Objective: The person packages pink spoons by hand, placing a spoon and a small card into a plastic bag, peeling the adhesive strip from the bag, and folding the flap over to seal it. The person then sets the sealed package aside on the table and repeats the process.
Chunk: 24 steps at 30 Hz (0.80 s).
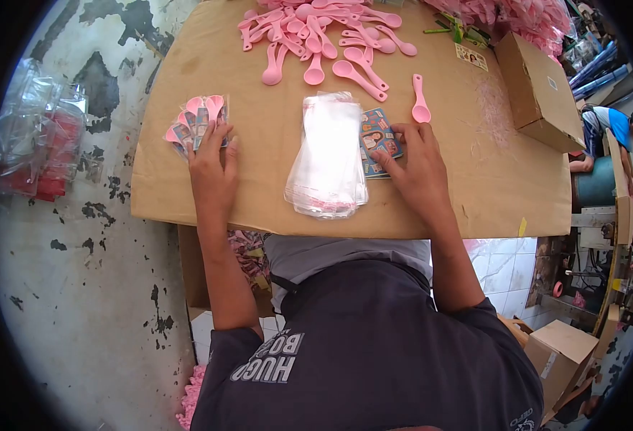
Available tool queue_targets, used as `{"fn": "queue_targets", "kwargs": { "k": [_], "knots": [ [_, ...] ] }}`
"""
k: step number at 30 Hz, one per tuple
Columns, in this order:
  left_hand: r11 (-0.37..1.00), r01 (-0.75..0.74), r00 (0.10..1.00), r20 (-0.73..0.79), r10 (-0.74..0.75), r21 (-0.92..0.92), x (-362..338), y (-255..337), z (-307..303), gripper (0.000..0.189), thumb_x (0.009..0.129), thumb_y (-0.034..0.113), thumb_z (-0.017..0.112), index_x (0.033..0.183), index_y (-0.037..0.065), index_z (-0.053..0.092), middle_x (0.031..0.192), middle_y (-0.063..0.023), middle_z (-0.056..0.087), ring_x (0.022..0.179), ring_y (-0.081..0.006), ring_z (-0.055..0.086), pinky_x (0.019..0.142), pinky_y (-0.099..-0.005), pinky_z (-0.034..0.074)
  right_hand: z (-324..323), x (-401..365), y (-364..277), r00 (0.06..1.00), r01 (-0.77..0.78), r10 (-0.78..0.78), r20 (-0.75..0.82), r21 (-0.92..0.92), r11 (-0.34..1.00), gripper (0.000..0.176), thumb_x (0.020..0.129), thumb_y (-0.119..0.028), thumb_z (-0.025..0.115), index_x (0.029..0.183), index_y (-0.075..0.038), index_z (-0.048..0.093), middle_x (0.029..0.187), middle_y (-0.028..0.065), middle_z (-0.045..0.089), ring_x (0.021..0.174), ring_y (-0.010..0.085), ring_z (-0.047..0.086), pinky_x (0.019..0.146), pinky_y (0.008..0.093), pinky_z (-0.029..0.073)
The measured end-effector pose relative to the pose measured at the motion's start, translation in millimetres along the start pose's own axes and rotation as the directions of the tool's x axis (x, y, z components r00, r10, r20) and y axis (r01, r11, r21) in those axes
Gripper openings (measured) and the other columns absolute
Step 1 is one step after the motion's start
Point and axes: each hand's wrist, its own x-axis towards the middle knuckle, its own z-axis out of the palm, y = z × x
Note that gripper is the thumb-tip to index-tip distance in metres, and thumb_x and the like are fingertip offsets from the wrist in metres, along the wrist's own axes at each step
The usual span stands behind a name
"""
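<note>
My left hand (213,158) rests with its fingers apart on a fanned group of packed pink spoons with printed cards (203,115), at the table's left. Over on the right, my right hand (420,165) lies on the edge of a stack of printed blue cards (378,136), its thumb on the top card. Between the hands is a pile of clear plastic bags (327,154), which partly covers the cards. One loose pink spoon (420,100) lies just beyond my right fingers. A heap of pink spoons (316,36) spreads across the far side.
An open cardboard box (539,93) stands on the brown table (259,194) at the right, near green-handled tools (460,30) and pink bundles (524,18). Plastic packs (40,136) are at far left. Another person (611,126) is at far right.
</note>
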Motion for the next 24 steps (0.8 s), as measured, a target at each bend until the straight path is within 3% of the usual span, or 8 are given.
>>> {"fn": "queue_targets", "kwargs": {
  "k": [4,10,12,14,18,20,21,24],
  "knots": [
    [0.960,-0.015,0.992,-0.121,-0.020,-0.281,-9,36,0,0.026,0.098,0.022,0.064,0.114,0.002,0.070,0.119,-0.0161,0.070,0.118,-0.0357,0.062,0.111,-0.0539,0.034,-2,7,5,0.997,-0.062,0.054,0.048,0.195,0.979,0.042,0.086,-0.024,0.081,0.113,0.001,0.062,0.107,0.0137,0.060,0.099,0.0278,0.063,0.084,0.0403,0.051],
    [0.987,0.019,0.996,0.091,-0.005,-0.158,-24,81,15,0.019,0.091,0.019,0.075,0.098,0.002,0.071,0.090,-0.0073,0.067,0.081,-0.0200,0.062,0.076,-0.0367,0.048,0,5,12,0.970,-0.244,0.225,0.094,0.423,0.873,0.028,0.092,-0.017,0.075,0.105,0.005,0.064,0.085,0.0125,0.064,0.076,0.0254,0.063,0.071,0.0374,0.051],
    [0.896,0.269,0.937,0.309,-0.160,-0.354,-19,80,17,0.019,0.088,0.018,0.079,0.095,0.001,0.071,0.080,-0.0022,0.064,0.072,-0.0108,0.058,0.065,-0.0285,0.046,-4,6,17,0.970,-0.243,0.232,0.079,0.425,0.872,0.024,0.094,-0.016,0.072,0.103,0.005,0.066,0.082,0.0121,0.064,0.070,0.0245,0.062,0.068,0.0367,0.050],
    [0.814,0.365,0.913,0.345,-0.218,-0.452,-18,80,15,0.020,0.090,0.018,0.079,0.093,0.000,0.071,0.077,-0.0003,0.063,0.069,-0.0081,0.055,0.063,-0.0266,0.045,-5,6,22,0.994,-0.052,0.073,-0.080,0.247,0.968,0.019,0.097,-0.014,0.069,0.099,0.005,0.068,0.083,0.0118,0.066,0.066,0.0210,0.059,0.064,0.0347,0.048],
    [0.649,0.486,0.871,0.382,-0.308,-0.586,-20,78,14,0.021,0.093,0.016,0.075,0.092,-0.004,0.071,0.070,-0.0020,0.065,0.065,-0.0064,0.056,0.057,-0.0275,0.045,-5,5,12,0.951,0.056,0.016,-0.308,0.224,0.973,0.018,0.099,-0.015,0.067,0.099,0.004,0.068,0.079,0.0066,0.064,0.064,0.0145,0.055,0.061,0.0306,0.045],
    [0.644,0.463,0.884,0.368,-0.288,-0.609,-23,73,19,0.020,0.094,0.015,0.074,0.093,-0.005,0.072,0.073,-0.0032,0.066,0.066,-0.0067,0.056,0.058,-0.0273,0.045,-6,1,3,0.973,-0.057,0.170,-0.156,0.554,0.831,0.020,0.102,-0.018,0.065,0.100,0.002,0.068,0.075,0.0002,0.060,0.065,0.0073,0.053,0.059,0.0256,0.043],
    [0.639,0.436,0.898,0.351,-0.265,-0.633,-25,71,22,0.020,0.095,0.014,0.073,0.095,-0.006,0.073,0.075,-0.0043,0.067,0.068,-0.0070,0.057,0.059,-0.0270,0.045,-7,-2,-3,0.973,-0.059,0.172,-0.155,0.554,0.830,0.020,0.102,-0.018,0.065,0.100,0.002,0.068,0.075,0.0002,0.060,0.065,0.0073,0.053,0.059,0.0256,0.043],
    [0.623,0.376,0.927,0.291,-0.238,-0.687,-28,71,26,0.021,0.096,0.015,0.072,0.098,-0.007,0.074,0.078,-0.0044,0.067,0.069,-0.0066,0.055,0.060,-0.0260,0.044,-8,-11,-30,0.971,-0.240,0.118,0.209,0.838,0.491,0.020,0.105,-0.021,0.061,0.106,-0.001,0.064,0.077,-0.0039,0.058,0.062,0.0011,0.048,0.053,0.0199,0.038]
  ]
}}
